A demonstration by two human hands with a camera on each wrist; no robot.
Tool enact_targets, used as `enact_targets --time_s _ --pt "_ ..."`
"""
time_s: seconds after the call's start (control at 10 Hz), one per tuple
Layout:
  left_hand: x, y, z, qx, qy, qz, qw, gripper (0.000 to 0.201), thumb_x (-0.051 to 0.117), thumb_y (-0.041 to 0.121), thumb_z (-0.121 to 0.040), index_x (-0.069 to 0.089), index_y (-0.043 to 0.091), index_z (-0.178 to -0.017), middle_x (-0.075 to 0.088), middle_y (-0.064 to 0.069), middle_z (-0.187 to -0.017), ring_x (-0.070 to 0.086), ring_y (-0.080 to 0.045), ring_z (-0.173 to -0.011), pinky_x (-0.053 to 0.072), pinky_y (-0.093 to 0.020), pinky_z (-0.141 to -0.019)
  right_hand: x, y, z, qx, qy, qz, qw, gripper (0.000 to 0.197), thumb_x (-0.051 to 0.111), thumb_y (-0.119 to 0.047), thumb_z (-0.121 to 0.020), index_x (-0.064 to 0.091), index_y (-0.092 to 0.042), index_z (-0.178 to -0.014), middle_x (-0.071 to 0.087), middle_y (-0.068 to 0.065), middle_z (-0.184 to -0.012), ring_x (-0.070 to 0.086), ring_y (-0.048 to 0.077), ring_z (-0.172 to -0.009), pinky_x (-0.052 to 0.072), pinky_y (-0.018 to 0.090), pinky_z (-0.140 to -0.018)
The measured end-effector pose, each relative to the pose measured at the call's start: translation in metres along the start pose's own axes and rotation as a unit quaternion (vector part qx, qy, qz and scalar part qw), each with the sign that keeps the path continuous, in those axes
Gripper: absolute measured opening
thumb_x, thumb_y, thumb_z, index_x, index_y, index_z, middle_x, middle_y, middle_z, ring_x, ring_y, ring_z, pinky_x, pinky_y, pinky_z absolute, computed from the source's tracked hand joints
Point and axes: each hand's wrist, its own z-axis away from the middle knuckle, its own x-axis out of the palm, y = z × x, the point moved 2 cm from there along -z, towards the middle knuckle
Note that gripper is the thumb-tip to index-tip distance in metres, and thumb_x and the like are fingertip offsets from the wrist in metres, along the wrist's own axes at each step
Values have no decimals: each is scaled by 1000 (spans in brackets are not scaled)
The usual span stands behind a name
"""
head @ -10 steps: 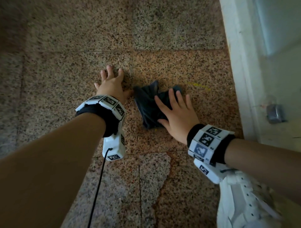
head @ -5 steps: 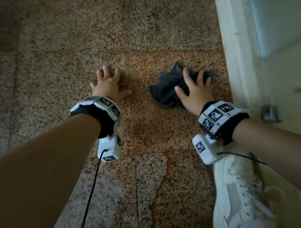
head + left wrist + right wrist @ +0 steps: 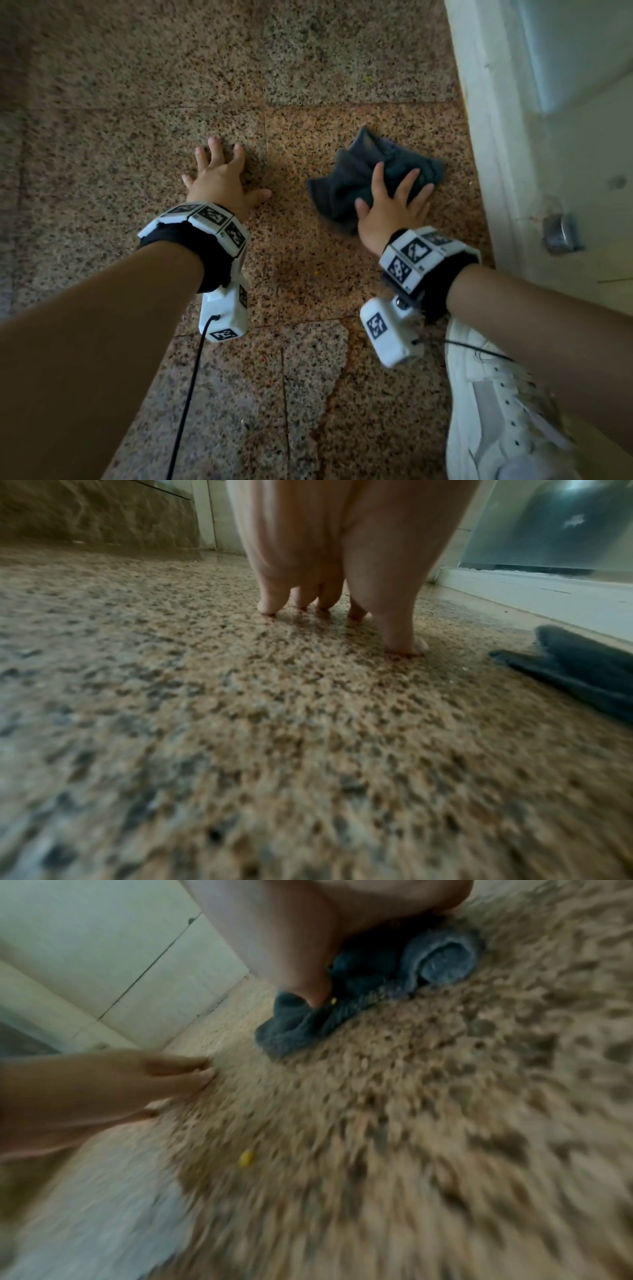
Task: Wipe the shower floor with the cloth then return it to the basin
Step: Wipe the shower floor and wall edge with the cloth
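We have the right hand (image 3: 390,209) spread flat on the dark grey cloth (image 3: 352,178), fingers straight and fanned, pressing it onto the speckled shower floor (image 3: 137,102) close to the white threshold (image 3: 486,137) on the right. The left hand (image 3: 219,181) is planted on bare floor well apart from the cloth, fingers splayed and holding nothing; the left wrist view shows its fingertips (image 3: 404,642) bearing down as a prop. To wipe well, we judge we should keep the palm weight over the middle of the bunched cloth so its loose corners trail rather than fold under, work in overlapping strokes out from the threshold, and carry a stroke over the small yellow speck (image 3: 315,273) lying on the floor between our wrists. The floor looks darker and possibly damp around there, so the propping hand needs a firm set. The basin is nowhere in view, so we cannot say where the cloth must go back. The right wrist view is smeared by blur, and the hand covers much of the cloth. A small metal fitting (image 3: 561,233) by the threshold is too indistinct to identify, and the white shoe (image 3: 496,411) is cut off at the frame edge.
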Motion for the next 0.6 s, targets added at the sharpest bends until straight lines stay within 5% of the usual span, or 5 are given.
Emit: enact_targets --time_s 0.2,0.6 --pt "0 0 0 0 5 -5 1000 83 53 47 -89 5 21 -151 -12 -10 -158 -9 -32 -145 9 -58 -115 -34 4 -35 32 37 37 998 67 29 -51 -97 -7 -31 -150 -17 13 -157 -19 41 -142 -4 57 -114" --pt "0 0 0 -3 -3 -9 1000 83 52 48 -89 4 21 -151 -13 -10 -157 -9 -32 -145 9 -57 -115 2 9 5 -19 -15 49 998 71 27 -47 -99 -15 -21 -149 -22 15 -155 -19 39 -142 -4 47 -117"
